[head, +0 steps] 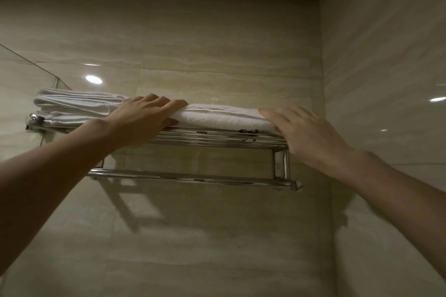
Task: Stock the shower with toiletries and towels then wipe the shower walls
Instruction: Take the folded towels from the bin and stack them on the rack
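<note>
The folded white towel (222,118) lies lengthwise along the chrome wall rack (217,139); your left hand (142,117) and right hand (307,134) press its ends, fingers flat.

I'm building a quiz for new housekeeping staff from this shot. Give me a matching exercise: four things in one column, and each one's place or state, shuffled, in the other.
Things
1. left hand
2. right hand
3. towel stack
4. lower rail

Places or states
A. bare, nothing hung on it
B. on the right end of the folded towel
C. at the left end of the shelf
D. on the folded towel's left end

Pairs: 1-D, 2-B, 3-C, 4-A
</note>
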Available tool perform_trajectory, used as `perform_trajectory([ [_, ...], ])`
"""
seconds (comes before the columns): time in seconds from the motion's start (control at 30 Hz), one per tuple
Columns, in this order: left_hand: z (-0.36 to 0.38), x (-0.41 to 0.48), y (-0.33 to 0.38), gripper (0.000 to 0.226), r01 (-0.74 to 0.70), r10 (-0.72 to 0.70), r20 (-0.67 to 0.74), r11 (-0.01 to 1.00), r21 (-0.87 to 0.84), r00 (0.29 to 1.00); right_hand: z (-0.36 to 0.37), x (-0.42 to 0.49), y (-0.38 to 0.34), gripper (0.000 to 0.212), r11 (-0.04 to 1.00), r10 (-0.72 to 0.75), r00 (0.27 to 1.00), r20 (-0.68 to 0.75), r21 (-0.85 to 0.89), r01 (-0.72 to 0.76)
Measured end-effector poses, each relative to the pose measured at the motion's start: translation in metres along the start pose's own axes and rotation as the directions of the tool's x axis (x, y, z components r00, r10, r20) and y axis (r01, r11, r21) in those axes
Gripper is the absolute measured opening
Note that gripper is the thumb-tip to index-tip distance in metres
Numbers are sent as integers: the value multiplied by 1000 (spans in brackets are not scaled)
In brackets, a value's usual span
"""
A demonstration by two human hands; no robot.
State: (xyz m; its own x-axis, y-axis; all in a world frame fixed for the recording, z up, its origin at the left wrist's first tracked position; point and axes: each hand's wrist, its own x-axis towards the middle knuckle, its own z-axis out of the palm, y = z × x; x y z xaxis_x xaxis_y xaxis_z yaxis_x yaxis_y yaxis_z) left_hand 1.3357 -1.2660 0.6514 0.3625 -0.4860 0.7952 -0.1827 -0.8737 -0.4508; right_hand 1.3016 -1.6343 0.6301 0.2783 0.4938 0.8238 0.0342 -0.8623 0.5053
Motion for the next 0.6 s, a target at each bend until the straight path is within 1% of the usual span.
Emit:
perform_trajectory([
  [0.03,-1,-2,2,56,19,-19,11,1000,-2,1000,1,0,0,73,999,33,999,16,1,-33],
  [0.07,-1,-5,5,57,41,-41,15,999,-6,999,0,0,-2,76,998,69,997,31,-12,-69],
  [0.1,-2,-11,8,61,63,-63,14,998,-18,998,-1,1,-5,71,994,102,994,34,-33,-100],
  [0.17,-1,-23,16,70,92,-93,-17,994,-57,996,-4,2,-13,48,987,157,987,39,-44,-155],
  [0.2,0,-29,19,73,100,-102,-39,993,-65,994,-6,1,-18,46,984,177,983,46,-24,-176],
  [0.3,2,-47,28,78,127,-133,-76,989,-79,988,-10,-8,-38,56,978,209,977,49,12,-210],
  [0.4,1,-71,40,77,125,-133,-51,982,-138,990,-10,-28,-62,66,969,246,969,38,23,-247],
  [0.47,-1,-91,47,71,99,-103,-14,980,-173,995,-11,-44,-82,62,968,231,973,7,96,-231],
  [0.57,7,-127,52,57,27,-8,81,973,-229,997,-10,-73,-111,44,920,251,965,-79,330,-212],
  [0.6,13,-140,54,52,31,3,132,967,-255,991,-8,-85,-121,39,901,258,963,-78,379,-210],
])
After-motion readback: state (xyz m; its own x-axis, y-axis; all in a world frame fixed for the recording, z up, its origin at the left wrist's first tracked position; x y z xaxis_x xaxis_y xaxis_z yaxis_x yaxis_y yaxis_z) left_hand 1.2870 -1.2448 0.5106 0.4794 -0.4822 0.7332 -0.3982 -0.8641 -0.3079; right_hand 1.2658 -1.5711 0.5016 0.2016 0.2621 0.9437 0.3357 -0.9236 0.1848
